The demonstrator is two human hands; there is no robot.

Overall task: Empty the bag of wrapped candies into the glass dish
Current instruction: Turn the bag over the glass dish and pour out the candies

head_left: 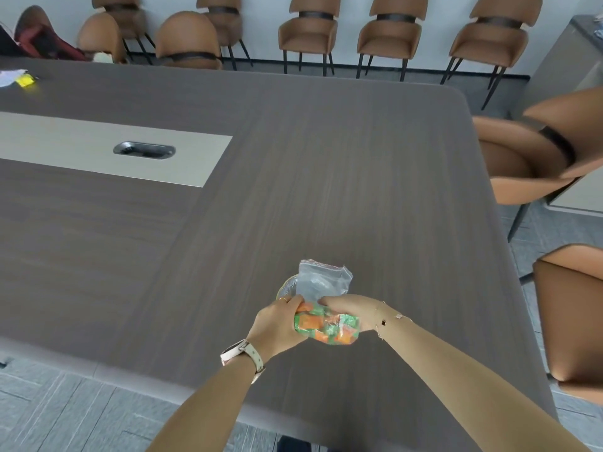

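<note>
A clear plastic bag (324, 298) of orange and green wrapped candies (326, 326) is held above the near part of the dark tabletop (326, 158), its red-striped zip edge pointing away from the person. The left hand (277, 324) and right hand (350, 311) both grip its filled lower end. The glass dish (287, 288) stands just behind, partly hidden by the bag. Brown chairs (306, 34) line the far wall.
</note>
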